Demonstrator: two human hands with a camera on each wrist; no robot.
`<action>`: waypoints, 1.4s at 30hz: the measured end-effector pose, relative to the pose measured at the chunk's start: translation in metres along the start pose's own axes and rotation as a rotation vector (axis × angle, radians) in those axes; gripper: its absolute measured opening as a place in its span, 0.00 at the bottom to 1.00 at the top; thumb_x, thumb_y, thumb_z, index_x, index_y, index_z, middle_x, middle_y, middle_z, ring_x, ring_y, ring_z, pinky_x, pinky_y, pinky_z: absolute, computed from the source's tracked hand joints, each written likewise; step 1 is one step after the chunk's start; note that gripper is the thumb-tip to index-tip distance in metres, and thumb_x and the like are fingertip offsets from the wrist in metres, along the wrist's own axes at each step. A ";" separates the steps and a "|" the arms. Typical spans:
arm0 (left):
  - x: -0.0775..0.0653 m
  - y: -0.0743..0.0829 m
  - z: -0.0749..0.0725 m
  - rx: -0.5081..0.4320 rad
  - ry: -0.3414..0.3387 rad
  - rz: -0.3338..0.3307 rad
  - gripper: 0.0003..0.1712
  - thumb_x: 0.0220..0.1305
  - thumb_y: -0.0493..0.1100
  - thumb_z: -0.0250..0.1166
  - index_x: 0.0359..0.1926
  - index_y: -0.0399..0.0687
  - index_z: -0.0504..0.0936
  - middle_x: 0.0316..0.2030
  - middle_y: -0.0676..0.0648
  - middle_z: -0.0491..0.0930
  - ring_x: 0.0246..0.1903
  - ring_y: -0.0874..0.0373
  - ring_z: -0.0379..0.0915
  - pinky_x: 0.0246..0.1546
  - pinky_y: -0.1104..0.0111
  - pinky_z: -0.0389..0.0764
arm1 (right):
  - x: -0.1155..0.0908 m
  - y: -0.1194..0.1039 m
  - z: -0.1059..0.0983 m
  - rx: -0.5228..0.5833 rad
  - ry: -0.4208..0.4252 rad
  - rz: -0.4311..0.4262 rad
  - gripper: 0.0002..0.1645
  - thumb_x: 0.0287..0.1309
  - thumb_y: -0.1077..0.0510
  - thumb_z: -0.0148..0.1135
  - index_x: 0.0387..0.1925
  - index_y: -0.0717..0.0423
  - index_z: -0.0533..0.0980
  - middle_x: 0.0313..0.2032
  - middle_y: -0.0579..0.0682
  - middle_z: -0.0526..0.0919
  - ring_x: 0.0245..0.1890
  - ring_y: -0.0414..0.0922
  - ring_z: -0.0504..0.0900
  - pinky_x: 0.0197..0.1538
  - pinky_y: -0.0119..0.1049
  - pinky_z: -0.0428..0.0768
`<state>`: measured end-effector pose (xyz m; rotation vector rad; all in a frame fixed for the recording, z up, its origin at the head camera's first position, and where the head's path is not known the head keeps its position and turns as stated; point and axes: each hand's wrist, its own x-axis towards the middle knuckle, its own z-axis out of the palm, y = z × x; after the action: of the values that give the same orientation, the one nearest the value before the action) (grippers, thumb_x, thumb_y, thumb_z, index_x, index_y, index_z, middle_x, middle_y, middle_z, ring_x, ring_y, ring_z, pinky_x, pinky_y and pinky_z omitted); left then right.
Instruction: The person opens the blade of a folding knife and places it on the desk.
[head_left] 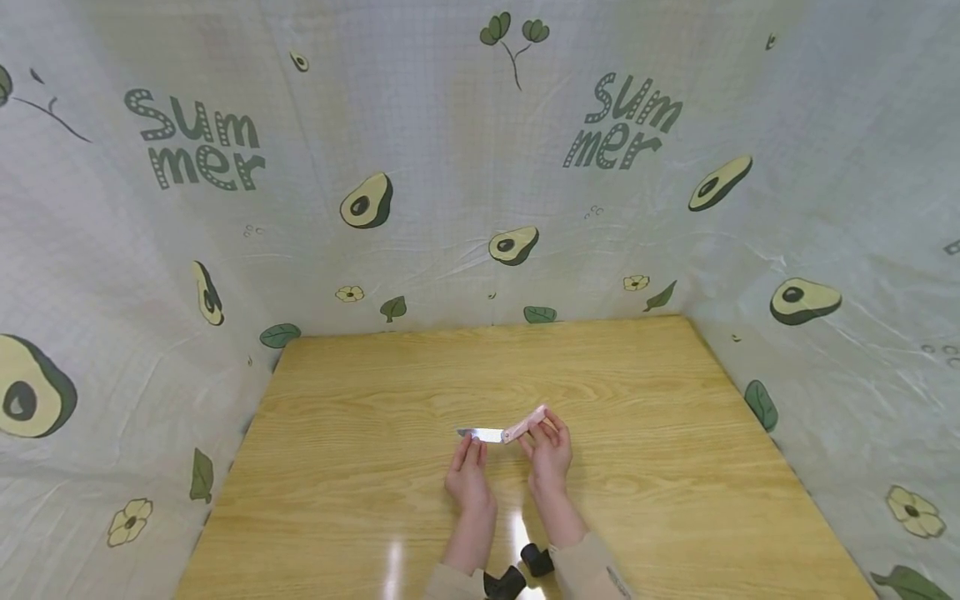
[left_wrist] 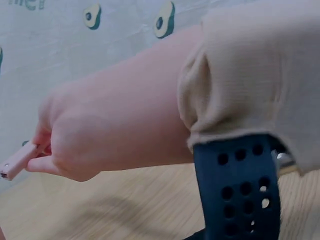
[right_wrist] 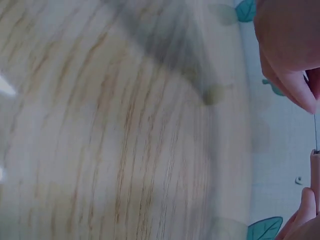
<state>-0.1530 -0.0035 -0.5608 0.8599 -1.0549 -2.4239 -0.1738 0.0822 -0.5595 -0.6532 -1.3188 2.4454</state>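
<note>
A folding knife with a pink handle (head_left: 523, 424) and a shiny blade (head_left: 489, 435) is held above the table, its blade swung out at an angle to the handle. My left hand (head_left: 468, 482) pinches the blade near its tip between thumb and fingers. The handle is gripped at its far end by my right hand (head_left: 551, 457). In the left wrist view, the right hand (left_wrist: 75, 137) holds the pink handle (left_wrist: 19, 162), and the blade is out of sight. The right wrist view has the left hand (right_wrist: 290, 50) above the handle (right_wrist: 315, 172), with a thin blade edge between.
Beneath both hands lies a wood-grain table (head_left: 360, 400). A pale curtain (head_left: 442, 133) printed with avocados and leaves surrounds its back and sides. Dark wrist straps (left_wrist: 237, 185) and black camera mounts (head_left: 506, 583) sit at the beige sleeves (head_left: 588, 567).
</note>
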 end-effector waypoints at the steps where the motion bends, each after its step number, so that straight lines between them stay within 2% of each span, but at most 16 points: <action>1: -0.001 -0.001 0.000 -0.009 -0.001 -0.006 0.18 0.64 0.26 0.60 0.54 0.20 0.74 0.54 0.31 0.70 0.37 0.64 0.81 0.50 0.70 0.82 | 0.000 0.000 0.001 0.002 0.004 -0.001 0.21 0.63 0.73 0.56 0.57 0.66 0.67 0.40 0.53 0.72 0.35 0.40 0.80 0.41 0.32 0.86; 10: 0.005 -0.003 0.000 -0.027 0.007 -0.001 0.16 0.62 0.25 0.60 0.50 0.19 0.75 0.45 0.37 0.74 0.33 0.62 0.81 0.48 0.70 0.83 | 0.001 0.002 0.002 -0.012 0.018 0.011 0.24 0.62 0.77 0.51 0.60 0.68 0.64 0.41 0.54 0.69 0.36 0.41 0.78 0.44 0.35 0.86; 16: 0.006 -0.005 0.000 -0.043 -0.009 -0.026 0.17 0.63 0.26 0.59 0.53 0.19 0.73 0.51 0.32 0.70 0.37 0.61 0.81 0.50 0.70 0.81 | 0.000 0.003 0.003 0.039 0.040 0.029 0.24 0.63 0.78 0.48 0.59 0.64 0.62 0.42 0.55 0.66 0.39 0.41 0.75 0.46 0.37 0.85; 23: 0.006 -0.008 0.003 -0.065 -0.003 -0.045 0.17 0.64 0.25 0.58 0.53 0.20 0.73 0.57 0.28 0.66 0.37 0.62 0.81 0.51 0.71 0.80 | 0.000 0.004 0.005 0.082 0.061 0.055 0.23 0.65 0.76 0.45 0.59 0.62 0.58 0.46 0.58 0.62 0.44 0.46 0.74 0.54 0.44 0.82; 29: 0.006 -0.010 0.005 -0.078 0.008 -0.037 0.15 0.64 0.26 0.59 0.51 0.21 0.76 0.57 0.27 0.67 0.38 0.61 0.81 0.51 0.70 0.81 | -0.006 0.003 0.007 0.159 0.058 0.024 0.19 0.65 0.75 0.47 0.53 0.60 0.57 0.45 0.60 0.63 0.46 0.49 0.75 0.52 0.41 0.83; 36: 0.008 -0.011 -0.002 -0.088 -0.011 -0.005 0.13 0.64 0.25 0.59 0.49 0.23 0.78 0.51 0.34 0.72 0.38 0.62 0.81 0.51 0.70 0.81 | 0.002 0.008 0.004 0.104 0.044 0.085 0.20 0.67 0.76 0.43 0.56 0.61 0.54 0.48 0.60 0.62 0.44 0.46 0.77 0.56 0.44 0.81; 42: 0.012 -0.013 -0.012 -0.131 -0.058 -0.038 0.13 0.65 0.25 0.58 0.49 0.24 0.77 0.48 0.37 0.69 0.37 0.62 0.80 0.54 0.69 0.79 | 0.006 0.011 -0.006 0.028 -0.030 0.053 0.22 0.64 0.77 0.47 0.55 0.62 0.56 0.44 0.56 0.64 0.38 0.42 0.78 0.52 0.40 0.83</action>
<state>-0.1558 -0.0080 -0.5812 0.7778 -0.8959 -2.5309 -0.1759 0.0832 -0.5736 -0.6548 -1.2913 2.5203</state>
